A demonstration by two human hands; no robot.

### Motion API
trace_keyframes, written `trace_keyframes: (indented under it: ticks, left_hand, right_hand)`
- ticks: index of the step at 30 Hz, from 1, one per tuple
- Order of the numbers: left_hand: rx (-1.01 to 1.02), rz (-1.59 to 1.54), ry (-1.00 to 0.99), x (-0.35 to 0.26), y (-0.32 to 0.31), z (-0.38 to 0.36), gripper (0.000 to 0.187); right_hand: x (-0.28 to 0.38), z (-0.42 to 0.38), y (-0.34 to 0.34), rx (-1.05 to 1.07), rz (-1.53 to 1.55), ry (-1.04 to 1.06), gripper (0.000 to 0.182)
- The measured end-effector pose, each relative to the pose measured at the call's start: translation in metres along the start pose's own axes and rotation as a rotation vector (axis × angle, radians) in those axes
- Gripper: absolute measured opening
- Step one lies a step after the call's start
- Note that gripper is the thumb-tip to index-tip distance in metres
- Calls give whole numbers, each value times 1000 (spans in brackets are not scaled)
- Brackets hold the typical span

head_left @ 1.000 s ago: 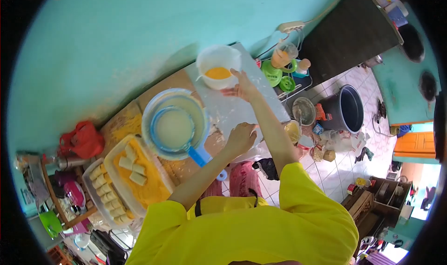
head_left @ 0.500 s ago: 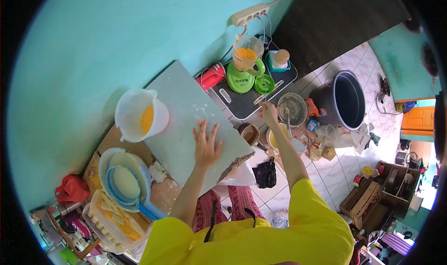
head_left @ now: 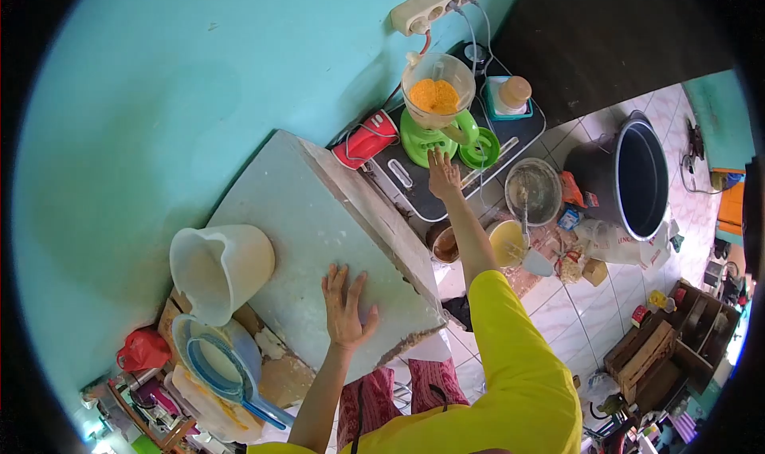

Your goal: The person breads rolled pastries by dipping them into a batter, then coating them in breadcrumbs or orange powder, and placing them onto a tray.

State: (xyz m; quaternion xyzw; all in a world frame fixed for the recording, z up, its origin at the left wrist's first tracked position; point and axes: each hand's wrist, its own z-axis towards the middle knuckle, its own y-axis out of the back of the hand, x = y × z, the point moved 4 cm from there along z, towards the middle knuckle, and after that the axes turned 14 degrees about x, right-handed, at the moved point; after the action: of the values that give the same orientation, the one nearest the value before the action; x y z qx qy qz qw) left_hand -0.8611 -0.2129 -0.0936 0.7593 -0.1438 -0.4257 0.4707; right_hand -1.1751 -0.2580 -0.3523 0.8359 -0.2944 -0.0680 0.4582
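At the top centre of the frame, your right hand (head_left: 443, 175) reaches out with fingers spread, empty, its fingertips just at the green base of the blender (head_left: 437, 111), whose clear jar holds orange mix. The blender stands on a dark tray (head_left: 414, 184) beside a green lid (head_left: 484, 148) and a red item (head_left: 366, 137). Lower, near the middle, your left hand (head_left: 346, 306) lies flat and open on the pale slab (head_left: 307, 231), holding nothing. A white jug (head_left: 219, 269) sits on the slab's left end. At lower left, a blue sieve (head_left: 219, 366) rests in a bowl. A large dark pot (head_left: 629, 184) stands on the tiled floor at right.
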Motion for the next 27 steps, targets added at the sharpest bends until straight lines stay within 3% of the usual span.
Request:
trace_keyframes:
  ticks: [6, 19, 22, 27]
  left_hand:
    - [15, -17, 18, 3, -2, 1, 56]
    - [17, -11, 28, 4, -5, 0, 55]
    - [15, -3, 26, 4, -4, 0, 55]
    - [19, -2, 38, 4, -4, 0, 54]
  right_hand:
    - [-1, 23, -11, 76, -10, 14, 66]
    - [-2, 38, -9, -20, -186, 41, 69]
    - [2, 36, -12, -120, -209, 37, 61]
    - [8, 34, -13, -60, -83, 51, 66]
